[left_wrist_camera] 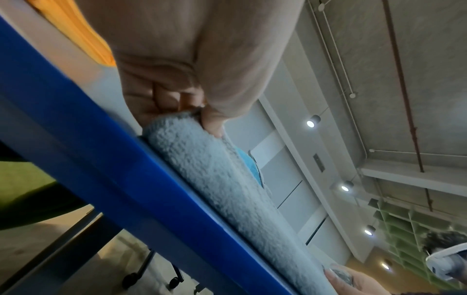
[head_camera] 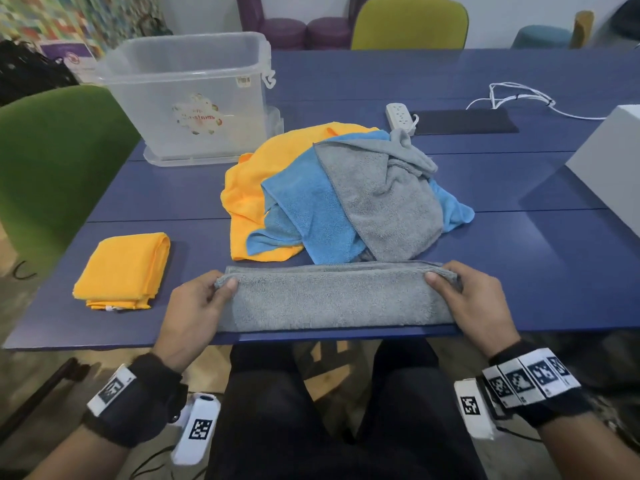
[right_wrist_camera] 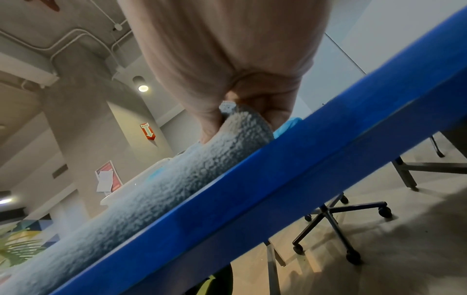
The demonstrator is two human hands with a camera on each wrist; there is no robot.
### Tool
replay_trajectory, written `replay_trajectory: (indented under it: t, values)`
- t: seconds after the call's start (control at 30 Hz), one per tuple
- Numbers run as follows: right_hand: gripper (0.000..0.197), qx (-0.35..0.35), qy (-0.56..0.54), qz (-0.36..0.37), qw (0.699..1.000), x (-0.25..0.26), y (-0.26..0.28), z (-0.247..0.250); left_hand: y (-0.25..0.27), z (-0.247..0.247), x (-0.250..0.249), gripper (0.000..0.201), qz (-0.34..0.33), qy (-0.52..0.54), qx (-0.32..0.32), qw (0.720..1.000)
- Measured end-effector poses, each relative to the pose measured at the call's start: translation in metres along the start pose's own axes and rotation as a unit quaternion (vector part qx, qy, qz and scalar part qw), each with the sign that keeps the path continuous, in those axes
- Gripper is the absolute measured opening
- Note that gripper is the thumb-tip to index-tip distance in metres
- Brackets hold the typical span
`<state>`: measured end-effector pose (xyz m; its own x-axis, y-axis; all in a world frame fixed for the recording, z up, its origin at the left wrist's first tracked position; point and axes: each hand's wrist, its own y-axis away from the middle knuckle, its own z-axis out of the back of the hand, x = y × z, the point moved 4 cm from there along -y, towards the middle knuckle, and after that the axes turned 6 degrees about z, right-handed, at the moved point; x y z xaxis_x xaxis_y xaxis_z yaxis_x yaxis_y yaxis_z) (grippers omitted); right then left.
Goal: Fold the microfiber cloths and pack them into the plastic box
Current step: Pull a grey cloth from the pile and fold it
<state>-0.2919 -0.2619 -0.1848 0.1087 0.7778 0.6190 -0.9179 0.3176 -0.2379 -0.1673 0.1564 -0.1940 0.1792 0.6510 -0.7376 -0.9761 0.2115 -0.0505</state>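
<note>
Partly legible "Christmas" on a round sticker [head_camera: 197,114] on the box [head_camera: 187,95], upper left. "FIRE" on a red arrow sign [right_wrist_camera: 147,131] on a pillar, left of centre.

Hands [head_camera: 194,306] pinching grey cloth [head_camera: 336,299] ends

Tabletop [head_camera: 381,81]: uniform dark blue. Folded rectangular microfiber cloth [head_camera: 332,299] at the near edge: plain grey. Folded square microfiber cloth [head_camera: 123,268] toward the near left corner: plain orange-yellow. Central heap: one orange-yellow cloth [head_camera: 249,188], one light blue cloth [head_camera: 308,216], one grey cloth [head_camera: 384,195], all unpatterned. Clear plastic box [head_camera: 187,77] at the far left: colourless, with a multicoloured round sticker [head_camera: 198,114]. Wrist bands [head_camera: 530,379]: black, carrying black-and-white square codes.
</note>
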Motion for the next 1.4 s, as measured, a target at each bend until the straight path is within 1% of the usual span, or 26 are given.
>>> replay_trajectory:
  t: [0.17, 0.23, 0.33, 0.5, 0.63, 0.73, 0.87, 0.97, 1.03, 1.07, 1.13, 1.17, 1.2, 1.23, 1.27, 1.3, 1.33, 1.4]
  values:
    - [0.039, 0.018, 0.048, -0.033, 0.998, 0.001, -0.013, -0.001, -0.009, -0.005, -0.008, 0.04, 0.005, -0.059, -0.071, 0.996]
    - [0.042, 0.023, 0.056, -0.047, 0.997, -0.001, -0.016, -0.003, -0.01, -0.008, -0.01, 0.038, 0.012, -0.077, -0.086, 0.993]
    - [0.045, 0.033, 0.083, -0.067, 0.994, -0.005, -0.021, -0.009, -0.011, -0.013, -0.011, 0.037, 0.042, -0.13, -0.1, 0.986]
    - [0.041, 0.05, 0.102, -0.083, 0.99, -0.006, -0.024, -0.014, -0.013, -0.016, -0.013, 0.038, 0.064, -0.213, -0.099, 0.97]
    - [0.046, 0.075, 0.102, -0.094, 0.987, -0.004, -0.019, -0.017, -0.011, -0.016, -0.014, 0.042, 0.082, -0.269, -0.095, 0.955]
    - [0.048, 0.077, 0.134, -0.093, 0.984, 0.001, -0.018, -0.017, -0.013, -0.019, -0.018, 0.043, 0.103, -0.309, -0.083, 0.942]
    - [0.048, 0.073, 0.175, -0.116, 0.975, 0.012, -0.017, -0.013, -0.013, -0.021, -0.025, 0.048, 0.141, -0.351, -0.077, 0.922]
    - [0.047, 0.067, 0.206, -0.145, 0.966, 0.02, -0.014, -0.009, -0.008, -0.02, -0.03, 0.046, 0.158, -0.341, -0.077, 0.923]
    - [0.049, 0.042, 0.217, -0.152, 0.963, 0.028, -0.011, -0.005, -0.004, -0.017, -0.033, 0.042, 0.142, -0.306, -0.097, 0.936]
    - [0.05, 0.009, 0.228, -0.134, 0.964, 0.034, -0.009, -0.001, -0.001, -0.013, -0.037, 0.041, 0.12, -0.294, -0.117, 0.941]
    - [0.048, -0.064, 0.254, -0.054, 0.964, 0.054, -0.005, 0.001, 0.005, -0.013, -0.048, 0.04, 0.054, -0.287, -0.164, 0.942]
    - [0.045, -0.084, 0.249, -0.002, 0.965, 0.066, -0.003, -0.005, 0.008, -0.018, -0.056, 0.039, 0.004, -0.282, -0.173, 0.944]
    - [0.041, -0.08, 0.226, 0.054, 0.969, 0.08, 0.001, -0.017, 0.011, -0.028, -0.067, 0.038, -0.052, -0.271, -0.162, 0.948]
    - [0.039, -0.056, 0.192, 0.109, 0.974, 0.094, 0.004, -0.034, 0.014, -0.042, -0.076, 0.04, -0.102, -0.257, -0.13, 0.952]
    - [0.041, -0.021, 0.157, 0.16, 0.974, 0.107, 0.008, -0.055, 0.015, -0.06, -0.083, 0.044, -0.134, -0.244, -0.087, 0.957]
    - [0.045, 0.02, 0.131, 0.194, 0.972, 0.118, 0.012, -0.077, 0.017, -0.079, -0.086, 0.049, -0.15, -0.236, -0.042, 0.959]
    - [0.05, 0.065, 0.113, 0.207, 0.97, 0.126, 0.016, -0.097, 0.017, -0.094, -0.086, 0.053, -0.156, -0.237, -0.004, 0.959]
    - [0.06, 0.135, 0.097, 0.194, 0.967, 0.132, 0.022, -0.126, 0.016, -0.115, -0.076, 0.058, -0.156, -0.265, 0.039, 0.951]
